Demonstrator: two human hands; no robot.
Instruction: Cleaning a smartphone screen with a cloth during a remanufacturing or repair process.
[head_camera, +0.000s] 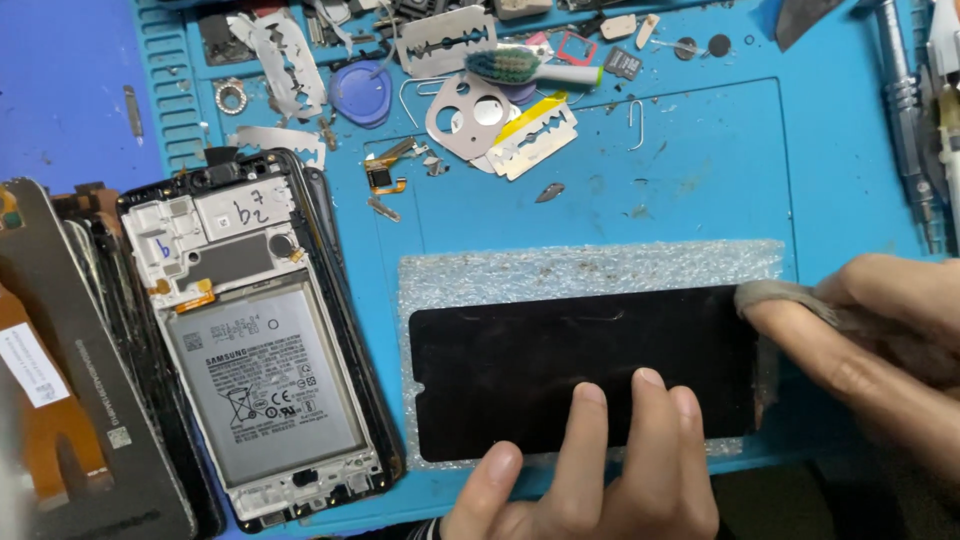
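A black phone screen panel (520, 360) lies flat on a sheet of bubble wrap (560, 270) on the blue work mat (700, 170). My left hand (590, 470) presses two or three fingertips on the panel's near edge. My right hand (880, 340) grips a grey-brown cloth (790, 297) and holds it against the panel's right end.
An opened phone frame with its battery (262, 380) lies at left, beside stacked panels and a flex cable (60, 400). Razor blades (445, 40), a toothbrush (530, 68), a camera bezel (468, 112), a blue pick (362, 92) and small parts litter the mat's far side. Metal tools (905, 110) lie at right.
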